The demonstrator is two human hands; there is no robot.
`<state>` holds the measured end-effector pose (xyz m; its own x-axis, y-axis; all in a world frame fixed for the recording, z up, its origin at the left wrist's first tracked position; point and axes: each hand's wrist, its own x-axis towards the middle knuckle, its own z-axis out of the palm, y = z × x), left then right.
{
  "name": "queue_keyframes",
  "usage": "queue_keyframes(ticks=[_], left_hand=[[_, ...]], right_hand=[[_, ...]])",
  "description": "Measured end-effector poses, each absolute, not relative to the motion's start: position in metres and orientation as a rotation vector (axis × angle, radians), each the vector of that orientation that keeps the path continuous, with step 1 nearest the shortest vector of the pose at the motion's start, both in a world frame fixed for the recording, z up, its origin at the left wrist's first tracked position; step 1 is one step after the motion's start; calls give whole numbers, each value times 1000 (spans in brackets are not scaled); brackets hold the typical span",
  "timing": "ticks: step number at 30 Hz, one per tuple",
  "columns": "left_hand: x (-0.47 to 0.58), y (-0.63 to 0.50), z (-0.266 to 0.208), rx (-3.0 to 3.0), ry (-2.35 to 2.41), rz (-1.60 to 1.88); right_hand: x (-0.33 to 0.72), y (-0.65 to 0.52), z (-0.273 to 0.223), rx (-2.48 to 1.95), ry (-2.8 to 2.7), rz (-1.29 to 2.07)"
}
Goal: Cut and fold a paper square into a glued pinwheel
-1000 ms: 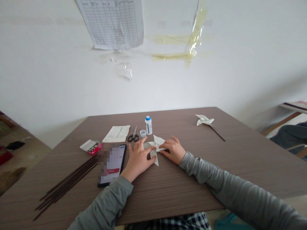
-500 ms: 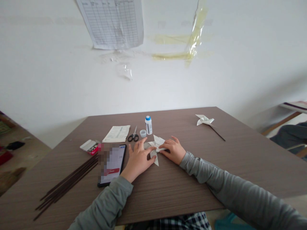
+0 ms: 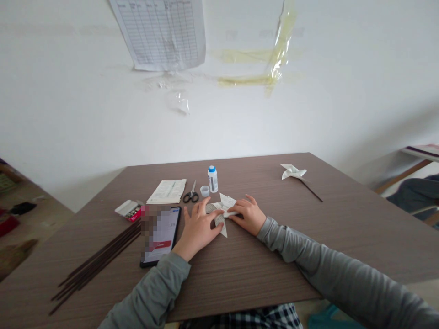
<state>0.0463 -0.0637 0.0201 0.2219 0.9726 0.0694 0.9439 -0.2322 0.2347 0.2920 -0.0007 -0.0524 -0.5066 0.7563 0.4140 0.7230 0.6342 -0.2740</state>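
A paper pinwheel [image 3: 226,200] made of printed paper lies on the table between my hands, its pointed blades showing above and below my fingers. My left hand [image 3: 199,225] grips it from the left, with the index finger pressed near its middle and the thumb lower down; the other fingers are spread. From the right, my right hand [image 3: 249,214] pinches a folded blade between thumb and fingers. The fingertips partly hide the pinwheel's centre. Just beyond stand a white glue bottle [image 3: 213,180] with a blue cap and a small clear cup [image 3: 205,191].
Scissors [image 3: 191,196] and a paper stack [image 3: 167,191] lie behind my left hand. Further left are a phone [image 3: 161,237], a small red-and-white box [image 3: 129,209] and several dark sticks [image 3: 99,260]. A pinwheel on a stick [image 3: 293,172] rests at the back right of the table [image 3: 260,274].
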Motion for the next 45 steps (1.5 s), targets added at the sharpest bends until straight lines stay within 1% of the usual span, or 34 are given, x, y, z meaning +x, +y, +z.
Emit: queue_keyframes(ticks=[5, 12, 20, 33, 45], left_hand=[[46, -64, 20, 2327, 1854, 310], [43, -61, 16, 2301, 1863, 421], [44, -62, 18, 2342, 1842, 354], [42, -62, 20, 2353, 1833, 305], [43, -63, 16, 2332, 1821, 429]], right_hand=[[292, -1, -52, -1161, -2351, 91], [292, -2, -50, -1202, -2360, 171], [292, -3, -49, -1193, -2350, 182], [292, -4, -47, -1167, -2370, 109], [292, -4, -47, -1193, -2352, 144]])
